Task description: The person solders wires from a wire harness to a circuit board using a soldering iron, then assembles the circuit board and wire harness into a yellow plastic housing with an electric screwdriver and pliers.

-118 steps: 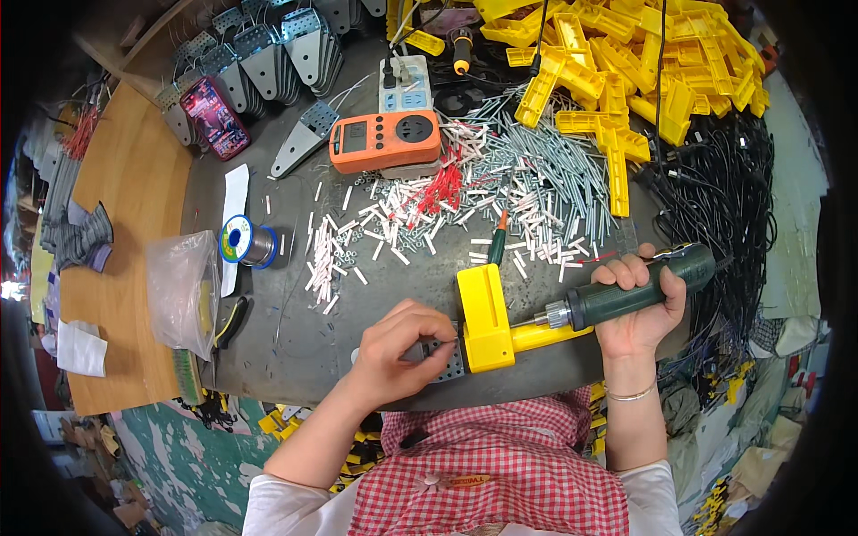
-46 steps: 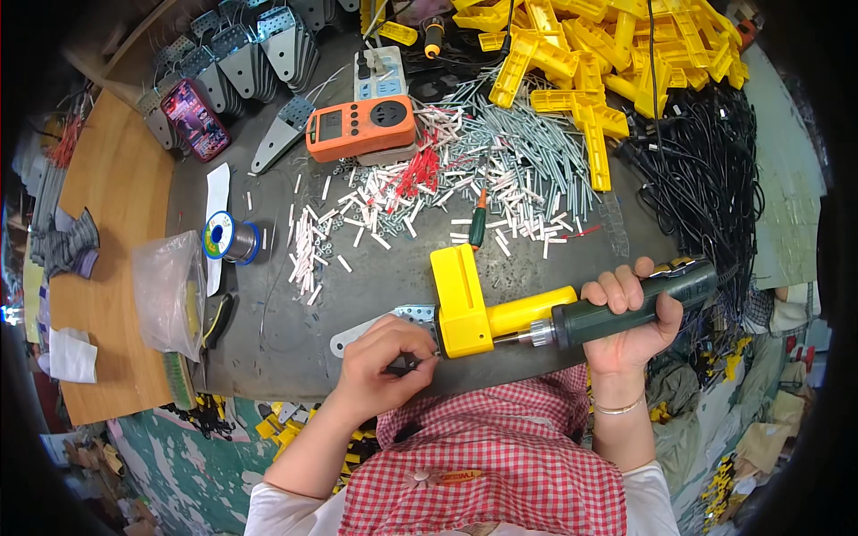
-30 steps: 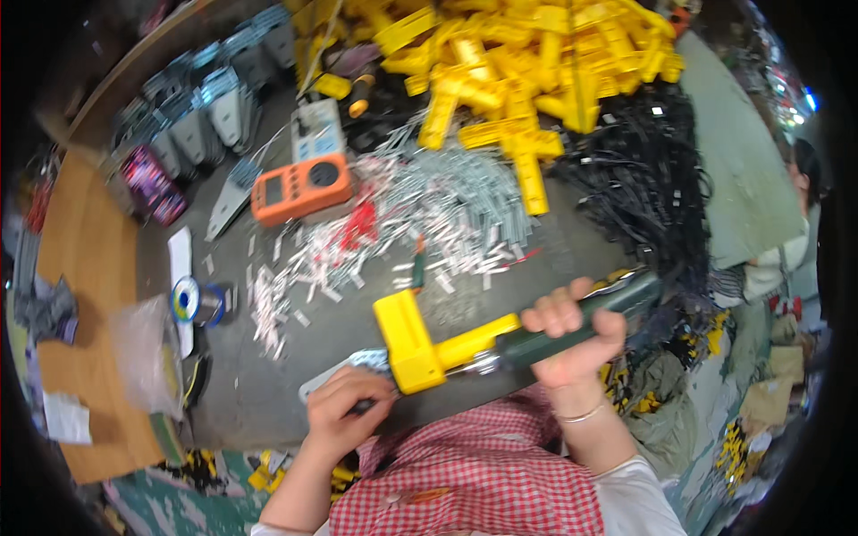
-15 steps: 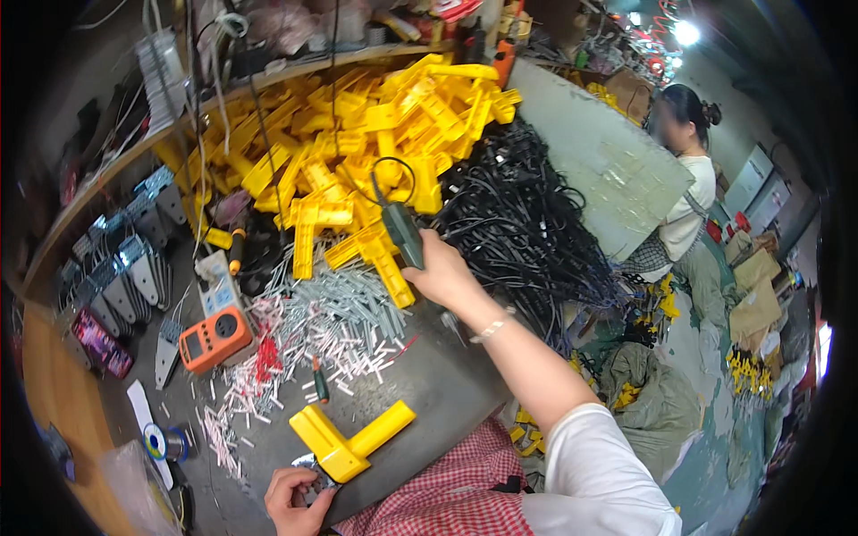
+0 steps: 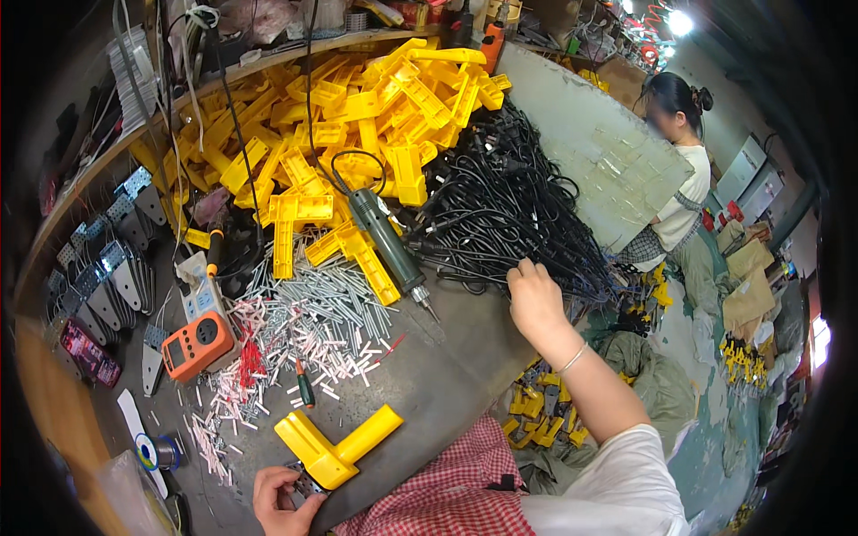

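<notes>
A yellow T-shaped plastic housing (image 5: 335, 451) lies on the dark table near its front edge. My left hand (image 5: 284, 502) is closed at the housing's lower left end, thumb and fingers pinching around a small dark part (image 5: 307, 481) there. The fingers partly cover that part. My right hand (image 5: 536, 304) reaches to the near edge of a pile of black cables (image 5: 509, 196), fingers stretched toward it and holding nothing that I can see. To its left, a grey-green electric screwdriver (image 5: 386, 239) lies with its bit pointing down toward the table.
Yellow housings (image 5: 357, 107) are heaped at the back. Loose screws and pale sleeves (image 5: 304, 313) spread mid-table, with a small screwdriver (image 5: 306, 386) beside them. An orange meter (image 5: 198, 344), solder spool (image 5: 157, 452) and phone (image 5: 89, 353) lie left. A person (image 5: 679, 170) sits at far right.
My right hand has let go of the electric screwdriver, which now lies on the table, and has moved right to the cables. My left hand stays at the housing.
</notes>
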